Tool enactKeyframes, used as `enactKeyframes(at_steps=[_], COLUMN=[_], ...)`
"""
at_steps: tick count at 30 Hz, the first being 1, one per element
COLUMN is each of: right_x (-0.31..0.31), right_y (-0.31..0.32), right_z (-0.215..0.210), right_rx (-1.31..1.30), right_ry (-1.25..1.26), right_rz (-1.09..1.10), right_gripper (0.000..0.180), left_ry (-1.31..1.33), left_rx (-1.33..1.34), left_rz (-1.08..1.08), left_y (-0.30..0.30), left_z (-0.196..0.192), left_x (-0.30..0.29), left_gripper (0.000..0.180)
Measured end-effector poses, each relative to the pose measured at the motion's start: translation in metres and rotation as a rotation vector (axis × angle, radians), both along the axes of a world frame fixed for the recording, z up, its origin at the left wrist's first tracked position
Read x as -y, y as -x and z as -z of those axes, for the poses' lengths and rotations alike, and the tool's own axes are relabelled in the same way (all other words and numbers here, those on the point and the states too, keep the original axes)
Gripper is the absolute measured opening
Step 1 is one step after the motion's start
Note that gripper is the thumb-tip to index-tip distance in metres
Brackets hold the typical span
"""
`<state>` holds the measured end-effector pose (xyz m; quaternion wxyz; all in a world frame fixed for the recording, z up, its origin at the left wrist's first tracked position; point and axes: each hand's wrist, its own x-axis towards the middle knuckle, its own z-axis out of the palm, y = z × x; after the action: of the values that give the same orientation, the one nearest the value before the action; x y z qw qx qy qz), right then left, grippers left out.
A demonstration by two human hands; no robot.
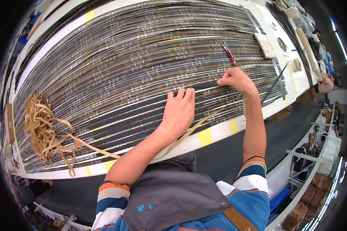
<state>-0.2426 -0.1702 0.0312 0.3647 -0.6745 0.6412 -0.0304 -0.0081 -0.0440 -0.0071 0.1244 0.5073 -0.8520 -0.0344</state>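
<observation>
Long dark, brown and white strips [123,57] lie side by side over a white table [181,148]. My left hand [180,113] rests on the near strips, palm down, fingers stretched out and flat. To its right, my right hand [238,80] is closed, thumb and forefinger pinched at a black strip [206,85] that runs toward my left fingertips. Just beyond my right hand lies a slim red-handled tool [230,55] with a metal tip; its exact kind is unclear. A tan tape [92,148] trails from a tangled heap [40,127], passes beneath my left forearm and reaches toward my right wrist.
A pale block [264,45] sits on the strips at the far right. Metal bars [279,79] lie across the strip ends. Beyond them are a tape roll [296,65] and a brown disc [282,44]. Shelving [306,156] with bundled goods stands to the right.
</observation>
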Motion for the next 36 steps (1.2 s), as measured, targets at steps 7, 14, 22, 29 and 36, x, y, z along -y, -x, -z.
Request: enactKeyframes(at_steps=[7, 14, 22, 29, 36], right_x=[0.0, -0.003, 0.004, 0.063, 0.082], right_y=[0.001, 0.002, 0.016, 0.039, 0.029], right_z=[0.005, 0.005, 0.005, 0.049, 0.045], right_rx=[-0.027, -0.069, -0.094, -0.157, -0.166], right_ry=[0.068, 0.095, 0.128, 0.717, 0.467], right_rz=[0.023, 0.042, 0.088, 0.205, 0.216], right_gripper=[0.029, 0.031, 0.029, 0.035, 0.03], left_ry=[0.003, 0.034, -0.035, 0.026, -0.27], left_rx=[0.004, 0.036, 0.047, -0.101, -0.276], left_rz=[0.007, -0.004, -0.062, -0.022, -0.029], left_y=[0.001, 0.011, 0.025, -0.003, -0.039], left_z=[0.0, 0.003, 0.0, 0.008, -0.02], left_x=[0.002, 0.004, 0.008, -0.003, -0.002], left_gripper=[0.029, 0.046, 0.054, 0.034, 0.033])
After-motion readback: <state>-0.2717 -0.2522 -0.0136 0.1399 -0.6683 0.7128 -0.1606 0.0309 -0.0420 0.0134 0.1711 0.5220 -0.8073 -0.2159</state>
